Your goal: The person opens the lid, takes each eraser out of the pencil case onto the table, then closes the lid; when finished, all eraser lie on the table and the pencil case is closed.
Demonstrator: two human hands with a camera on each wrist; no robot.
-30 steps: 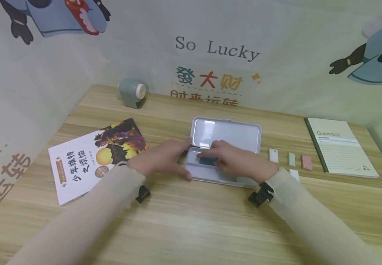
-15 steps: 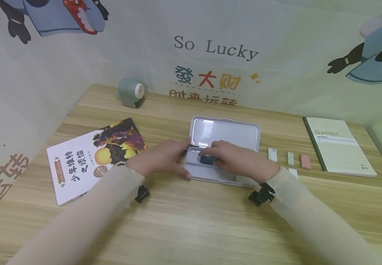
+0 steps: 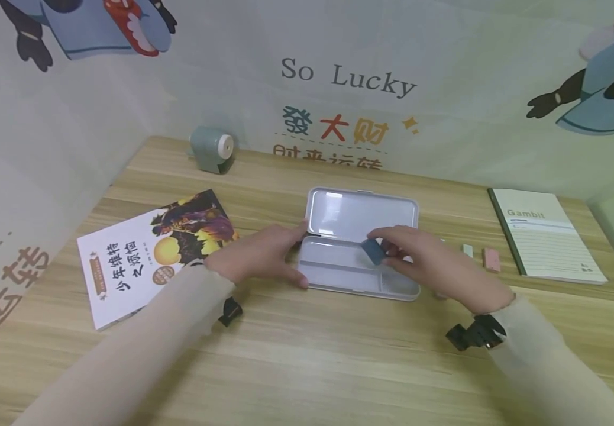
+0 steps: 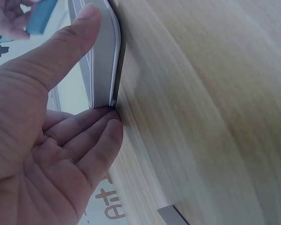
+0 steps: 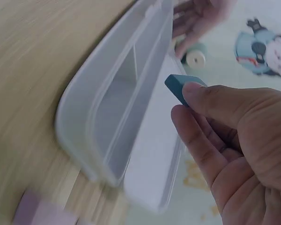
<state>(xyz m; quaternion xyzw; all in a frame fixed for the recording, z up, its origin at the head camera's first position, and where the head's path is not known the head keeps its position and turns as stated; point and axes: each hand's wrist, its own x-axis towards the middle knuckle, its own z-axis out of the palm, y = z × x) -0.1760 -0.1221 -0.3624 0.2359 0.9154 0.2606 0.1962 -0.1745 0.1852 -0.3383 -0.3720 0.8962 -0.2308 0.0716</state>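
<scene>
The light grey pencil case lies on the table with its lid folded back and its divided tray bare. My left hand holds its left end, thumb at the front corner and fingers at the back corner by the hinge. Between thumb and fingers my right hand pinches a small blue block that looks like an eraser, raised over the right part of the case. In the right wrist view, the eraser sits tilted at the thumb tip.
A pink eraser and a pale green one lie right of the case, others mostly behind the right hand. A notepad is farther right. On the left lie a book and, behind, a pencil sharpener.
My right hand has lifted the blue eraser out of the case's back left compartment and moved right with it. The left hand keeps its place on the case.
</scene>
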